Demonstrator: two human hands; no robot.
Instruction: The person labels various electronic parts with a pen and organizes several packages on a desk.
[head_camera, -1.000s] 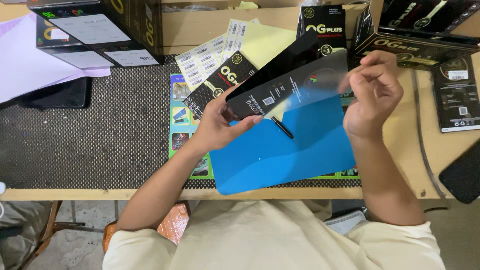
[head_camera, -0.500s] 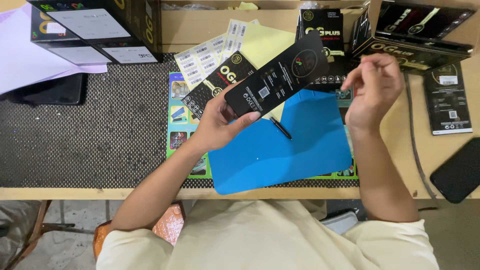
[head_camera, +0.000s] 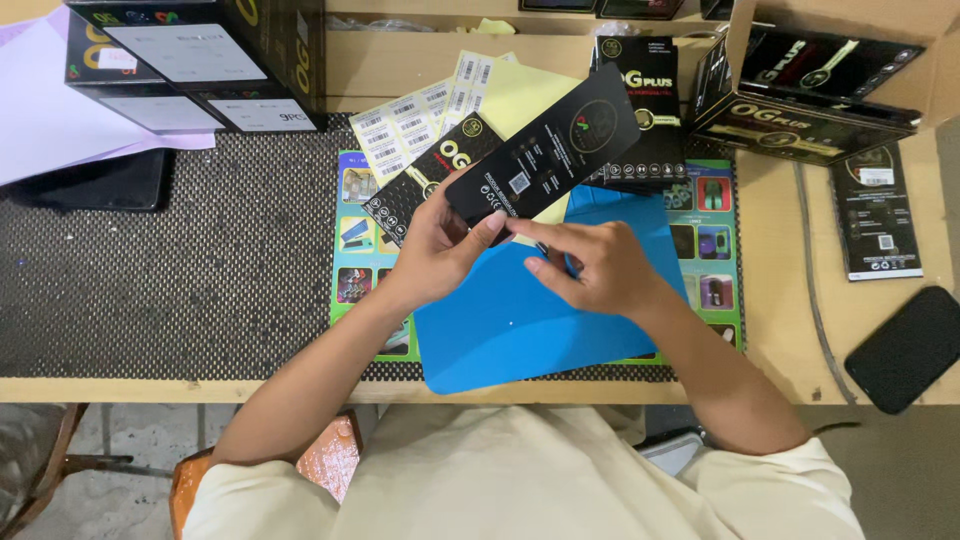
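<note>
My left hand (head_camera: 440, 245) grips the near end of a long flat black package (head_camera: 545, 155), held tilted up to the right above the table. My right hand (head_camera: 600, 265) is just below it, fingers curled and pointing left toward my left thumb, over a blue sheet (head_camera: 510, 330). A small dark object (head_camera: 543, 248) shows by the right fingertips; whether that hand holds it cannot be told. A second black flat package (head_camera: 430, 180) lies under the held one, beside white barcode sticker sheets (head_camera: 405, 125).
Black cartons (head_camera: 190, 60) stand at the back left on a dark dotted mat (head_camera: 180, 270). An open cardboard box of black packages (head_camera: 810, 100) sits back right. A black package (head_camera: 880, 210), a cable and a black phone (head_camera: 910, 350) lie right. A colourful printed sheet (head_camera: 355, 250) lies under the blue one.
My right hand has come down from the upper right, off the package's far end, to just below the package near my left hand. The package now shows its black back fully.
</note>
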